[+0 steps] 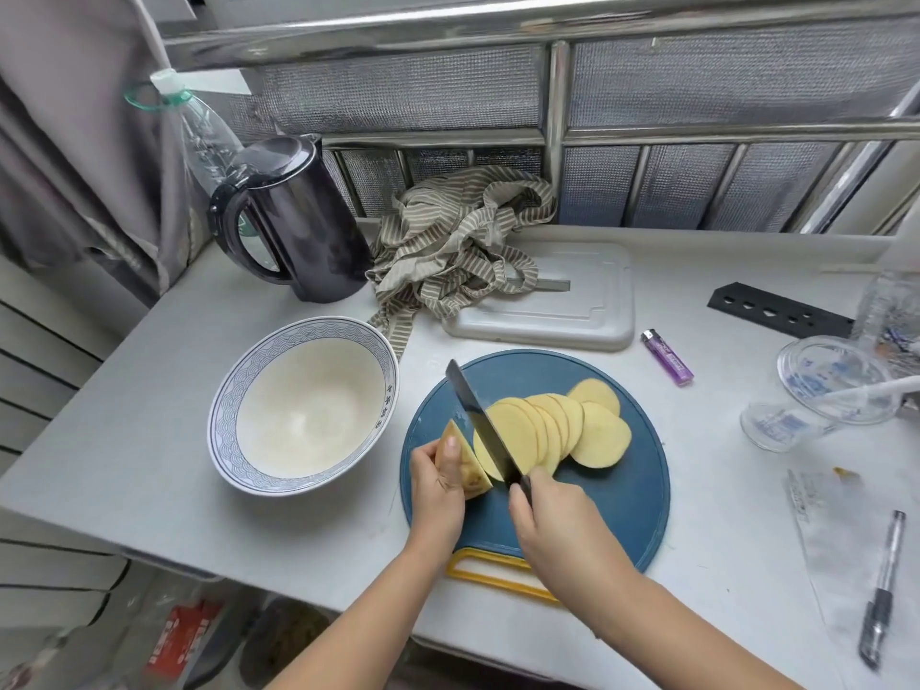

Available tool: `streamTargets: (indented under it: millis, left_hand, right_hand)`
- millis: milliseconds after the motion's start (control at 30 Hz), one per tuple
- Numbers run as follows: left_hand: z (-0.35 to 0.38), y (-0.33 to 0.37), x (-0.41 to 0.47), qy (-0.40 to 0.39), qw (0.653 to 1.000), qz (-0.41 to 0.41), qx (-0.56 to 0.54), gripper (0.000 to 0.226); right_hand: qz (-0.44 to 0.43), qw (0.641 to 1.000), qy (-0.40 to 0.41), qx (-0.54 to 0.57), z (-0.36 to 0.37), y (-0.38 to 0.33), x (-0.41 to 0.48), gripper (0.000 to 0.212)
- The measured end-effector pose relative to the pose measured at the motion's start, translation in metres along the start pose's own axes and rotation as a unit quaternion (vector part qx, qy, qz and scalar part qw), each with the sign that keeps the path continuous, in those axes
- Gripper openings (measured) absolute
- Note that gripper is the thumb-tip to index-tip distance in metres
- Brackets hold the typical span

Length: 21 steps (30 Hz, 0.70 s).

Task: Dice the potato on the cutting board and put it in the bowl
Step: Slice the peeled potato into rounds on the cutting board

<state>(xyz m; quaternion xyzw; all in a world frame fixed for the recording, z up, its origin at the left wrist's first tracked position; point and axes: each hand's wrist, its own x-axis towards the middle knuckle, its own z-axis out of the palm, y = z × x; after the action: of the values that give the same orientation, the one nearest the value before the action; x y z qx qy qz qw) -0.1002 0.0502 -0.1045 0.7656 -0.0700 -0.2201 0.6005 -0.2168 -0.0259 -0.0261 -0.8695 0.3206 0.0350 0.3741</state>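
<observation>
Potato (527, 430) is found on the round blue cutting board (622, 505), and most of it is already cut into thin slices (600, 435), which are fanned in an overlapping row from the board's centre towards 2 o'clock. One uncut end piece (468, 468) is left near the board's 9 o'clock edge. It is held by the left hand (438, 495), whose fingers (450, 458) are curled over its top and press it down. The knife (475, 415) is gripped at the handle by the right hand (552, 515), with the fingers (520, 507) wrapped closed round it. The blade is set on edge between the end piece and the nearest slice, its tip pointed towards 11 o'clock.

The bowl (219, 420) is placed on the surface (164, 371) just beside the board, at its 9 o'clock, and nothing is seen inside it.

Slicing is judged to be nearly finished, with only a cut or two left in the end piece. No sticks or cubes are seen anywhere, so the dicing proper is judged not yet begun: the slices remain to be stacked, cut into strips and cross-cut. The transfer to the bowl is likewise not started. Well under half of the task is judged done.
</observation>
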Motion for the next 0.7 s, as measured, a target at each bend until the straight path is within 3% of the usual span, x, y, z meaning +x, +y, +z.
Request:
streamTargets:
  millis: [100, 233, 367, 533, 700]
  left_hand:
    - [0.002, -0.002, 0.001, -0.001, 1.0, -0.004, -0.006, 0.053]
    - [0.003, -0.001, 0.003, 0.017, 0.999, 0.044, 0.003, 0.078]
    - [0.007, 0.014, -0.008, 0.011, 0.996, 0.079, -0.027, 0.064]
    - [0.005, -0.002, 0.001, 0.024, 0.993, 0.113, 0.006, 0.082]
    - [0.005, -0.017, 0.011, 0.022, 0.995, 0.09, 0.033, 0.056]
  right_hand:
    - [-0.012, 0.998, -0.019, -0.066, -0.003, -0.011, -0.013, 0.019]
    - [-0.021, 0.994, -0.031, -0.1, -0.002, -0.018, -0.026, 0.02]
    - [-0.027, 0.99, -0.042, -0.132, 0.004, -0.019, -0.027, 0.019]
    - [-0.036, 0.986, -0.037, -0.156, 0.013, -0.016, -0.027, 0.015]
    - [-0.034, 0.987, -0.038, -0.151, 0.017, -0.015, -0.025, 0.013]
